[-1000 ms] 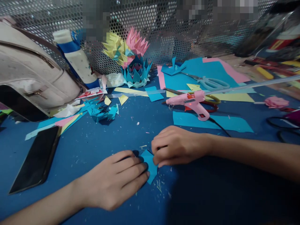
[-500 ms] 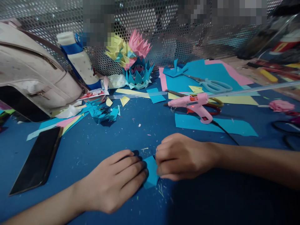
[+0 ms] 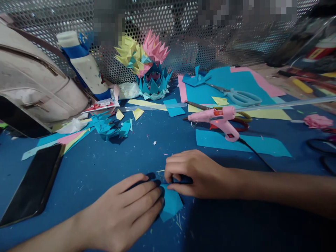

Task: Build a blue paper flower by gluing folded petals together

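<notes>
A small piece of blue paper (image 3: 172,204) lies on the dark blue tabletop between my hands. My left hand (image 3: 126,210) rests palm down, its fingers close together and bent over the paper's left edge; its thumb is hidden. At the paper's upper edge is my right hand (image 3: 194,175), fingers curled, with a gap showing between thumb and forefinger. The right thumb tip meets or nearly meets the paper; I cannot tell which.
Beyond my right hand lie a pink glue gun (image 3: 215,119) with a cord, a blue paper strip (image 3: 241,143) and light-blue scissors (image 3: 243,96). Folded paper flowers (image 3: 154,82) stand at the back. A phone (image 3: 33,185), a bottle (image 3: 84,66) and a backpack (image 3: 39,77) occupy the left.
My right hand has shifted from the paper's right side to its upper edge, its thumb and forefinger parting. More of the paper's right side shows. My left hand stays on it.
</notes>
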{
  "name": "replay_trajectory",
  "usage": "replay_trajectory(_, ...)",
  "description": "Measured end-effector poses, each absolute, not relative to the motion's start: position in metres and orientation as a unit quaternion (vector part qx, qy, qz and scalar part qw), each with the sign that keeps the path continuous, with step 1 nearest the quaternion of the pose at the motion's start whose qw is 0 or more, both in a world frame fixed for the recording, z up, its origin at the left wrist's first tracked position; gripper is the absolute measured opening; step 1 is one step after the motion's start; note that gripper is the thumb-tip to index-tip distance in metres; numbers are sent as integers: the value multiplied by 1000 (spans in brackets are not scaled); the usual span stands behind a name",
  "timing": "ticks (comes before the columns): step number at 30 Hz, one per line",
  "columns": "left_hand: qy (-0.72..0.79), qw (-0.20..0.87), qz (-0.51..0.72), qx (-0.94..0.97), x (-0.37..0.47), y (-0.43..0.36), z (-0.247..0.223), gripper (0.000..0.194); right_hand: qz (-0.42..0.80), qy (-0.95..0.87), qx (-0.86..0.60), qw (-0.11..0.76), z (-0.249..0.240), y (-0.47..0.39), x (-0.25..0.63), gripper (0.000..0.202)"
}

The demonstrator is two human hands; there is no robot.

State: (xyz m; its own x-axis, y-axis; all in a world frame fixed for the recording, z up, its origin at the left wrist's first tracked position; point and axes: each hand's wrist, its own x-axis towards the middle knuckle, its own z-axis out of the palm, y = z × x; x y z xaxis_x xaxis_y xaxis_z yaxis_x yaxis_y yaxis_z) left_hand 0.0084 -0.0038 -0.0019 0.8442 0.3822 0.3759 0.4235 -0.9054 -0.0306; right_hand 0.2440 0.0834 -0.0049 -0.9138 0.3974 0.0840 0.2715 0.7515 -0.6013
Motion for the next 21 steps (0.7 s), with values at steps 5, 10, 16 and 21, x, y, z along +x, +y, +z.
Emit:
replay_trajectory(5,-214,65,-168,-960,9,-4,-3,47,302,-925,-198,121,-5,85,246,7)
replay_trajectory(10,-237,73,-150,-957,12,-7,-6,46,279,-926,-213,136,-8,87,248,5)
replay_trajectory(16,-280,102,-150,-943,17,-14,-11,36,190,-946,-153,212,-17,87,253,7)
replay_trajectory(21,-288,95,-156,-940,17,-16,-13,34,95,-965,-93,225,-15,87,258,14)
